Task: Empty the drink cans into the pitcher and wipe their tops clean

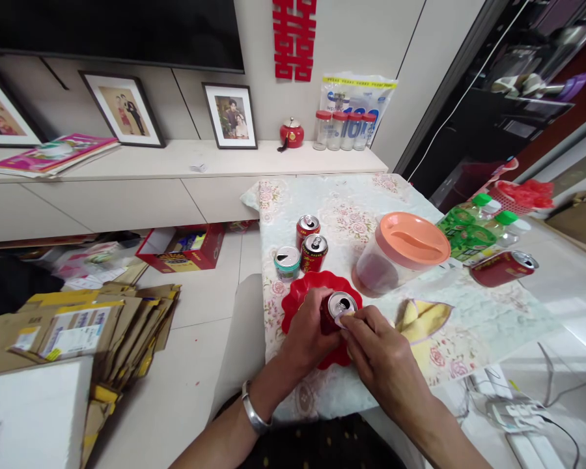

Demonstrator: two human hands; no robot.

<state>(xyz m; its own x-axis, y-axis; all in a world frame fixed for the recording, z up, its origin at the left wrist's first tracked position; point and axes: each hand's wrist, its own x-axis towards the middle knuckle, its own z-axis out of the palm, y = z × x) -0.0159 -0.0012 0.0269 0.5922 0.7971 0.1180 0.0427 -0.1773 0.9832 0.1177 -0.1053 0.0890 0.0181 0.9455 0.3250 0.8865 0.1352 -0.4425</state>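
Observation:
My left hand is wrapped round a dark red drink can, its opened top facing up. The can is above a red scalloped dish. My right hand pinches a small pale piece against the can's rim; its kind I cannot make out. Just behind the dish stand two opened red cans, a nearer one and a farther one. A shorter green-and-silver can is beside them. To the right of my right hand lies a yellow cloth with a purple edge.
A clear tub with an orange lid stands on the flowered tablecloth. Green-capped bottles and a red can on its side lie at the right. Flattened cardboard is on the floor at left; power strips are at lower right.

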